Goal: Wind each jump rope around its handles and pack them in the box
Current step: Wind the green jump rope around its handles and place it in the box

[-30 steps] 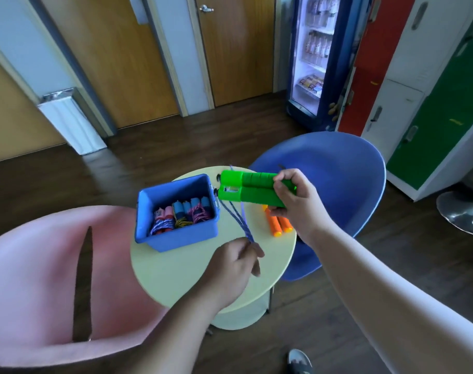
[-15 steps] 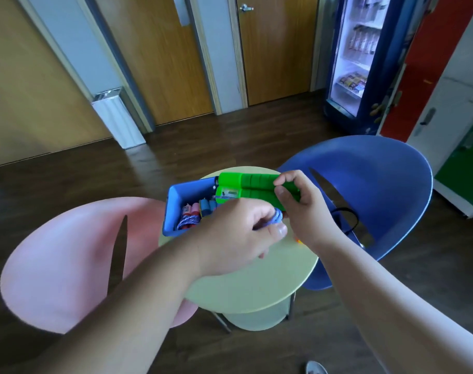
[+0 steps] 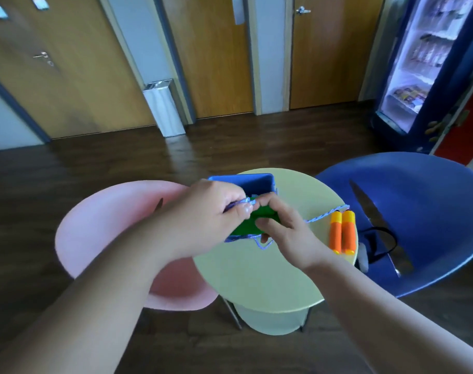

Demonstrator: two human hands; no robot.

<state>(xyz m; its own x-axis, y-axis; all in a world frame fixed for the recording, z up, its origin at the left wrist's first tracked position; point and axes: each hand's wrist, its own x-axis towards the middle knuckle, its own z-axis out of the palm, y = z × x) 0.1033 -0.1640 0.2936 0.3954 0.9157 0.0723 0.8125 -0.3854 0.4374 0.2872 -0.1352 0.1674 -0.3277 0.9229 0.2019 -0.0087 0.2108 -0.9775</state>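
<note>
Where printed at all, too blurred to read: packs in the fridge [image 3: 424, 63], far right of the table [image 3: 256, 279]. Left of the table: pink chair [image 3: 103, 233]. Above the table's left half: left hand [image 3: 203, 220], thumb and fingers pinched on the rope [image 3: 325, 215]. On the table's far left edge, just behind the hands: blue box [image 3: 256, 184], open on top, contents hidden by the hands. Under the left hand: green handles [image 3: 252, 222], paired, long axis across the table, left end lower and toward the pink chair. Clamped round their right end: right hand [image 3: 286, 233], fingers curled. Rightward from there: rope over the table, out to its right edge. Lying at that edge: orange handles [image 3: 342, 232], side by side, long axis front to back, yellow caps at the far end. Right of the table: blue chair [image 3: 418, 211].
</note>
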